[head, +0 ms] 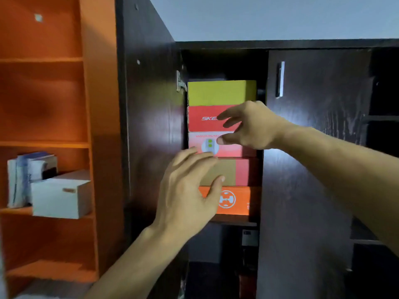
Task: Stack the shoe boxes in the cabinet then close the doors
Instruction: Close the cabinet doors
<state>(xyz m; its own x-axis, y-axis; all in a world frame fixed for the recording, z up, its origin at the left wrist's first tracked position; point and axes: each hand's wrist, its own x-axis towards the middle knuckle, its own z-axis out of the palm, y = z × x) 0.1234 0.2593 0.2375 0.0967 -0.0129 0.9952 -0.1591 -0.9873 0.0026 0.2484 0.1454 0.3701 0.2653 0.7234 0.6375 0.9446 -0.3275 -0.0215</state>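
Several shoe boxes stand stacked on a shelf (233,221) inside the dark cabinet: a yellow-green box (220,92) on top, a red box (200,118) under it, a pink-red box (235,148), a tan and red box (241,171) and an orange box (235,200) at the bottom. My right hand (252,126) hovers open in front of the red boxes, fingers spread. My left hand (187,190) is open in front of the lower boxes, holding nothing. The left door (149,126) stands wide open; the right door (313,147) with its metal handle (280,79) is nearly shut.
An orange shelf unit (86,126) stands to the left, holding a white box (62,195) and some papers (23,178). Dark open compartments (382,104) lie at the far right. Below the shelf, dim items (248,255) sit in the cabinet.
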